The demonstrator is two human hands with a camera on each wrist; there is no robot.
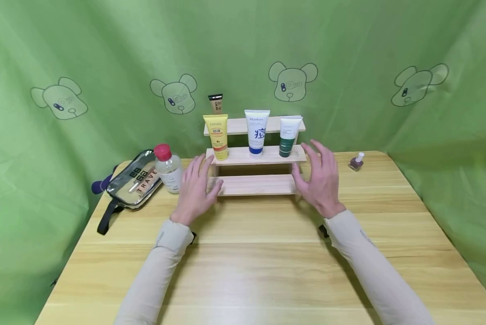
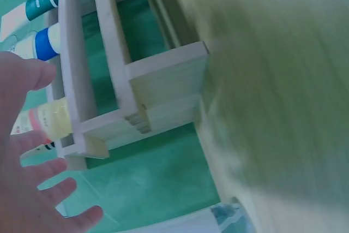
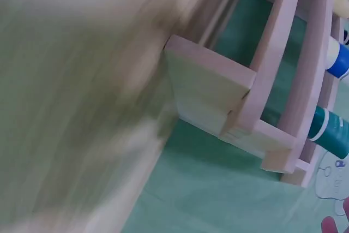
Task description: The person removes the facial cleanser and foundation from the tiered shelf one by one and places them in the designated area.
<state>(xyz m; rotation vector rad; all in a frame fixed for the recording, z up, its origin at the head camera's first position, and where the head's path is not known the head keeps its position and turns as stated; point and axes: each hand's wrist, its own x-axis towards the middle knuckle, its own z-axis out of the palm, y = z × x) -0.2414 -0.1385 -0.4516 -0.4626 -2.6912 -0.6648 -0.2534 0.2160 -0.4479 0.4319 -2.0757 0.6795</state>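
A tiered wooden shelf (image 1: 259,185) stands at the back of the table. On its middle tier are a yellow tube (image 1: 217,135), a white and blue tube (image 1: 256,131) and a white and green tube (image 1: 289,135), all upright. A beige tube with a black end (image 1: 216,103) shows behind the yellow one, its lower part hidden. My left hand (image 1: 195,187) is at the shelf's left side, fingers spread and holding nothing. At the right side my right hand (image 1: 320,180) has its thumb and fingers apart, also holding nothing. Whether either hand touches the wood I cannot tell.
Left of the shelf stands a clear bottle with a red cap (image 1: 168,169). Beside it lies a clear travel pouch (image 1: 135,183) with a black strap, a purple item (image 1: 100,186) behind. A dark nail polish bottle (image 1: 356,162) is at the back right. Green curtain (image 1: 243,45) surrounds the table.
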